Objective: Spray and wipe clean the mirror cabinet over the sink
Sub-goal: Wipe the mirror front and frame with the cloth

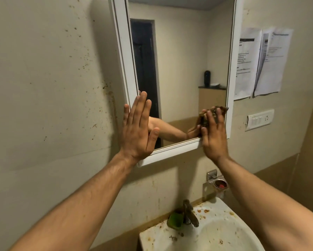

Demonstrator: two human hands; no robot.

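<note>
Head view.

A: Where is the mirror cabinet [179, 69]?

B: On the stained wall [43, 87], above the sink [224, 240]. It has a white frame, and its door looks slightly ajar on the left side.

A: And the 2 hands?

B: The left hand [137, 127] is flat, with its fingers straight and together. It lies against the cabinet's lower left corner, over the frame and the edge of the glass. The right hand [213, 134] has its fingers bent over a bunched dark cloth [209, 115] and presses it to the glass at the lower right corner, just above the bottom frame.

A: Does the glass show anything?

B: It reflects both arms, a dark doorway and a ledge with a small black object.

A: What's below?

B: The sink's white rim is spattered with brown spots. A tarnished tap [190, 212] stands at the back edge, with a green object [175, 221] just beside it on the left; I can't tell what that is. A metal holder [220, 184] is fixed to the wall above the sink's right corner.

A: And to the right of the cabinet?

B: 2 printed sheets [260, 62] are stuck to the wall, with a white switch plate [259, 119] beneath them.
</note>
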